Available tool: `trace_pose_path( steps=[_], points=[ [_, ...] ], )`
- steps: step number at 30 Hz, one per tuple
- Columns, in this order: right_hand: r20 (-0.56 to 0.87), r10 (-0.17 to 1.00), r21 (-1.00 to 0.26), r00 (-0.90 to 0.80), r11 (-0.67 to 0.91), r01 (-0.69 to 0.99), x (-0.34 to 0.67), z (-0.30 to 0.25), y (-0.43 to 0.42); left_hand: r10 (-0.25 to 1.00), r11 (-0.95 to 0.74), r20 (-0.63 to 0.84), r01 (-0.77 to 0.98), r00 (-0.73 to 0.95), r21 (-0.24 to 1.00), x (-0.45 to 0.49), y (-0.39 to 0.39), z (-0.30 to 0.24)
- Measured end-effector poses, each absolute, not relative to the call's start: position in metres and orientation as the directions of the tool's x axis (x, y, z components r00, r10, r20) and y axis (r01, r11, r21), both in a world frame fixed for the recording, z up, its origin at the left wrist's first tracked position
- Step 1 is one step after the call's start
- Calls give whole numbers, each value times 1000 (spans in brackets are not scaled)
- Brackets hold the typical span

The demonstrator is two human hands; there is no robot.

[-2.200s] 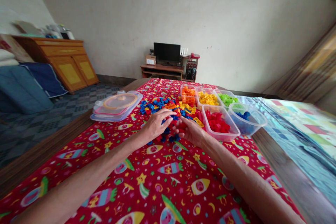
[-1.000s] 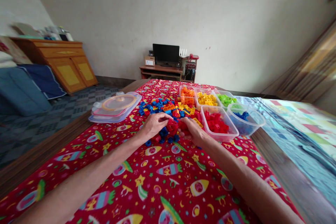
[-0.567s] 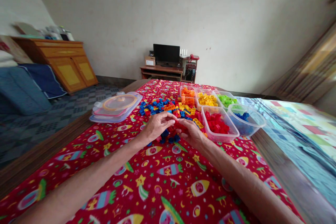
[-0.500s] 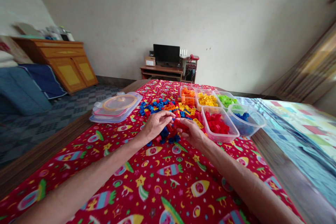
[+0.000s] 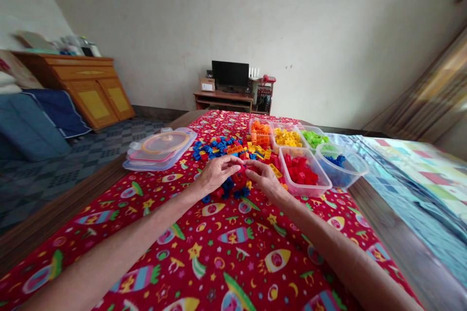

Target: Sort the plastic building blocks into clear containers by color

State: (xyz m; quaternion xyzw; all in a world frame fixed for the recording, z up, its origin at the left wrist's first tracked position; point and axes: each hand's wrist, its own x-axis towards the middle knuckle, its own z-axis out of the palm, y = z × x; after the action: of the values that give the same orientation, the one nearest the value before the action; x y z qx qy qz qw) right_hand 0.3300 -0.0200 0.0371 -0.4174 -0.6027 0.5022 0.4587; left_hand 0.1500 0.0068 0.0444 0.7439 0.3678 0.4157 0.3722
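Note:
Above a mixed pile of toy building bricks [image 5: 215, 147], my left hand [image 5: 216, 173] and my right hand [image 5: 268, 179] meet fingertip to fingertip. Both are closed in a pinch around a small red brick [image 5: 242, 169], mostly hidden by the fingers. Blue, red and yellow pieces lie on the red patterned cloth just under and behind the hands. Right of my right hand stands a clear tub of red bricks [image 5: 301, 171]. Beyond it are containers of orange bricks [image 5: 260, 131], yellow bricks [image 5: 287, 137] and green bricks [image 5: 314, 140].
A round clear bowl [image 5: 359, 170] with blue bricks stands at the table's right edge. Stacked plastic lids [image 5: 160, 148] lie on the left. A bed [image 5: 408, 175] adjoins the right side. A desk with a monitor [image 5: 230, 74] stands against the wall.
My right hand's fingers have turned and drawn in toward my left fingertips, covering more of the red piece. My left hand has stayed nearly in place.

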Motion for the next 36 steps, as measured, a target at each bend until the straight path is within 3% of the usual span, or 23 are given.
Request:
trace_pose_path(
  steps=[6, 10, 15, 17, 19, 22, 24, 26, 30, 33, 36],
  points=[
    [299, 915, -868, -272, 379, 321, 338, 48, -17, 881, -374, 307, 132, 361, 918, 154, 4, 45],
    [339, 895, -785, -292, 440, 437, 338, 51, -21, 922, -302, 265, 94, 283, 949, 157, 0, 45],
    [490, 814, -616, -311, 576, 537, 338, 53, -28, 951, -251, 239, 39, 195, 967, 153, 3, 46],
    [462, 833, -658, -305, 552, 512, 338, 54, -28, 958, -224, 216, 26, 189, 974, 151, 6, 45],
    [356, 897, -794, -263, 438, 421, 337, 55, -26, 962, -201, 196, 7, 189, 980, 151, 8, 44],
    [94, 968, -992, -232, 112, 65, 334, 58, -23, 967, -168, 174, -51, 184, 985, 154, 6, 43],
    [-46, 963, -978, -265, -97, -184, 332, 60, -24, 966, -158, 172, -82, 195, 984, 157, 2, 44],
    [-100, 946, -935, -309, -196, -297, 330, 61, -26, 959, -164, 178, -82, 222, 983, 160, -2, 45],
    [-93, 925, -945, -368, -198, -261, 325, 56, -29, 942, -238, 228, 8, 248, 971, 163, -6, 47],
    [-62, 960, -979, -273, -111, -169, 325, 53, -26, 923, -318, 288, 85, 257, 944, 161, -5, 48],
    [99, 989, -986, -112, 112, 121, 339, 63, -20, 912, -375, 347, 100, 221, 922, 157, -3, 50]
  ],
)
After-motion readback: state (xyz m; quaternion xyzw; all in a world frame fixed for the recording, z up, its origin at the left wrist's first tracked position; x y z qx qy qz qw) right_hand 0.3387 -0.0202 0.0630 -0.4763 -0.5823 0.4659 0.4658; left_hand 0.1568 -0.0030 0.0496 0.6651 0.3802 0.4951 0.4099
